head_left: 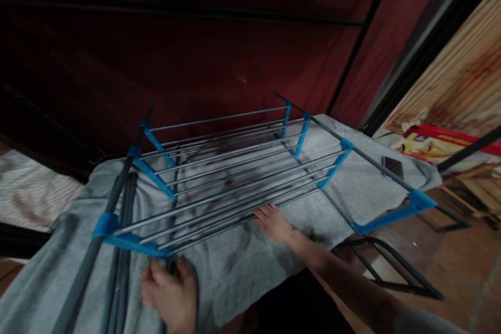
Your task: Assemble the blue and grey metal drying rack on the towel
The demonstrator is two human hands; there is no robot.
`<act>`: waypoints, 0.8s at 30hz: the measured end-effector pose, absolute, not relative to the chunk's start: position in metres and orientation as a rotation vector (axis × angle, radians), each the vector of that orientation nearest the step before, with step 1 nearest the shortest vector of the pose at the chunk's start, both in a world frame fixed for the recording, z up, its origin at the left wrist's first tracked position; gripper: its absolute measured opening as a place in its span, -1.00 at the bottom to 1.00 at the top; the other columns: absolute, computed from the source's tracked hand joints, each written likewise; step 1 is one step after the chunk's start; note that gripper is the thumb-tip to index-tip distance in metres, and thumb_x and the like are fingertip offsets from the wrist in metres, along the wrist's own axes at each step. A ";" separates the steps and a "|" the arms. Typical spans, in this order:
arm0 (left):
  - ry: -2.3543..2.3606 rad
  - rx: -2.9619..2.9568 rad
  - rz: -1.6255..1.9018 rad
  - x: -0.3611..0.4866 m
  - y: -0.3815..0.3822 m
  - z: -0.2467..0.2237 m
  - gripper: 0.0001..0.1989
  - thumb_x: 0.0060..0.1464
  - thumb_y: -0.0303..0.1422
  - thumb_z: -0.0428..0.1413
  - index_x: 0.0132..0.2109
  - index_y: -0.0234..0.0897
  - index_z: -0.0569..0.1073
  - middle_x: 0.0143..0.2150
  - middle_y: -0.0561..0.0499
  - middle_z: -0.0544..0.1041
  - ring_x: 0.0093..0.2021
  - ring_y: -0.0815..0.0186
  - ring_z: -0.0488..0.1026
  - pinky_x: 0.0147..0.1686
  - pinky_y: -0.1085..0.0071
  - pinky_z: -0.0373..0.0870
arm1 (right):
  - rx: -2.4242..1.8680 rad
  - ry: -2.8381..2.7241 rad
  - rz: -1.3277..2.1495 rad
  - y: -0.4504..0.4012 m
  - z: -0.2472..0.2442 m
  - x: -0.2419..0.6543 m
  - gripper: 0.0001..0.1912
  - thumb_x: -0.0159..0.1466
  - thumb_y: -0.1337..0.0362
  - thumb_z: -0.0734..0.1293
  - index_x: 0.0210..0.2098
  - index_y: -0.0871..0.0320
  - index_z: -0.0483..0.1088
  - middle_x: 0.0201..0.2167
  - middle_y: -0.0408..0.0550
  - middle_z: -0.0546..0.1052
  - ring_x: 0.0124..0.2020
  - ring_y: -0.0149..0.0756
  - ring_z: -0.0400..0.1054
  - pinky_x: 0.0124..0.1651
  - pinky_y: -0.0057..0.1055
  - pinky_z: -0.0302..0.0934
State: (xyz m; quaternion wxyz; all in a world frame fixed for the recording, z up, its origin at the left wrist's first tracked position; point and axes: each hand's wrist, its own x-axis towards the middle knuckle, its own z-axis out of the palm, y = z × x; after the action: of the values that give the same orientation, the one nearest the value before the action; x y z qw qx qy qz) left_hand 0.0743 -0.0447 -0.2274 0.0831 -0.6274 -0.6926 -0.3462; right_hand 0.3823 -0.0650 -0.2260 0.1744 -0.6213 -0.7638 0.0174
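A partly assembled shoe rack (235, 188) of thin grey rods and blue plastic brackets lies on a grey cloth. My left hand (170, 292) is at its near left corner, thumb and fingers closed around a dark grey tube just below a blue bracket (136, 242). That grip is partly hidden by the hand itself. My right hand (274, 224) reaches to the nearest rods, its fingers together over the lowest one; the thumb is hidden. Beside my left hand several loose grey tubes (120, 266) lie bundled under the rack's left side tube (84, 271).
The grey cloth (242, 271) covers the work surface. A phone (392, 168) lies on it at the right. Behind stands a dark red panel (219, 62) with dark frame bars. Beyond the right end are a red and yellow box (430, 141) and a black metal frame (395, 266).
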 end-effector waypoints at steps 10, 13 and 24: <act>-1.213 -2.568 -0.875 0.116 -0.031 -0.234 -0.66 0.31 -0.30 -0.08 0.10 -0.30 0.44 0.03 -0.21 0.52 -0.01 0.04 0.45 0.00 0.09 0.39 | -1.949 -1.438 -0.179 -0.132 -0.257 0.484 -0.68 0.38 0.33 0.11 0.07 0.14 0.35 0.01 0.11 0.44 0.08 -0.09 0.30 0.13 -0.08 0.23; -1.115 -2.697 -0.743 0.152 -0.013 -0.242 -0.63 0.32 -0.27 -0.07 0.16 -0.24 0.44 0.05 -0.14 0.55 0.01 0.06 0.47 0.05 0.08 0.38 | -2.083 -1.118 -0.310 -0.145 -0.260 0.521 -0.64 0.33 0.30 0.15 0.09 0.19 0.30 -0.01 0.17 0.41 0.08 -0.02 0.27 0.13 -0.02 0.23; -1.003 -2.775 -0.768 0.176 0.011 -0.254 -0.65 0.36 -0.23 -0.12 0.02 -0.19 0.52 -0.13 -0.03 0.65 -0.22 0.20 0.59 -0.18 0.28 0.50 | -2.307 -1.037 -0.146 -0.124 -0.261 0.572 -0.65 0.23 0.39 0.18 0.01 0.23 0.33 -0.14 0.13 0.45 -0.08 -0.10 0.34 0.04 -0.22 0.25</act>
State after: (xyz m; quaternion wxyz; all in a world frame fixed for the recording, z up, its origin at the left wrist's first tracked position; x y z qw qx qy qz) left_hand 0.1760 0.0110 -0.2541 0.0464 -0.9091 -0.3287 -0.2516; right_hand 0.5723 -0.1241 -0.2607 0.2994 -0.8688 -0.3904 -0.0551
